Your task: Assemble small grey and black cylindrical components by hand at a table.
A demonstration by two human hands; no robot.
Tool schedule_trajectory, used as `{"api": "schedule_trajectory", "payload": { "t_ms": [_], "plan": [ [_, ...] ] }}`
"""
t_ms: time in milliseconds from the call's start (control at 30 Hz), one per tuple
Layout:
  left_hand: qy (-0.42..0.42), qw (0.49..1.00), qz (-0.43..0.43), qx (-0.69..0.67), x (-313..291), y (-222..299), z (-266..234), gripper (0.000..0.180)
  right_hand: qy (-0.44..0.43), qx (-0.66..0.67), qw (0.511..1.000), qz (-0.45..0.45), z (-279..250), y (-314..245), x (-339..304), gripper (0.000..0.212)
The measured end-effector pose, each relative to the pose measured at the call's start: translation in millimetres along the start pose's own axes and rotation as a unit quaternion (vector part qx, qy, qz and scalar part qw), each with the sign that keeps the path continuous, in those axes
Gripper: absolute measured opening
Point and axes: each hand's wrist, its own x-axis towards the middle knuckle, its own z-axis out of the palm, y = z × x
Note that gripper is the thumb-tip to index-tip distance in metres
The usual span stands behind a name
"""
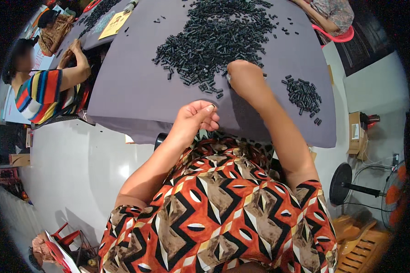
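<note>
My left hand (197, 120) hovers just off the table's front edge, thumb and forefinger pinched together. A small dark bit shows at the tips of that pinch, too small to name. My right hand (245, 76) is over the near right edge of a large heap of small black cylindrical pieces (214, 38), its fingers curled down. The back of the hand hides most of what those fingers hold, if anything; a small pale spot shows beside them. To the right of my right forearm lies a smaller pile of the same black pieces (303, 95).
A grey cloth covers the table (132, 77). At left, a person in a striped top (43, 93) works at another table with a yellow sheet (114, 25). Another person's arm (319, 18) rests at the far right. A fan (392, 191) and a wooden chair (362, 248) stand at lower right.
</note>
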Motion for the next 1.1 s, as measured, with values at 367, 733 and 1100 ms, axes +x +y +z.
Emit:
{"api": "schedule_trajectory", "payload": {
  "t_ms": [367,733,1100],
  "plan": [
    [-0.019,1.000,0.010,-0.004,-2,1,-1,0.018,-0.004,0.033,0.999,-0.004,-3,-21,-8,0.012],
    [-0.020,1.000,-0.004,-0.001,-1,2,0,0.019,0.049,0.331,0.942,-0.027,-13,-7,-29,0.023],
    [-0.030,0.999,-0.020,-0.013,0,2,-4,0.018,-0.011,0.504,0.863,0.046,-17,-22,-58,0.014]
  ]
}}
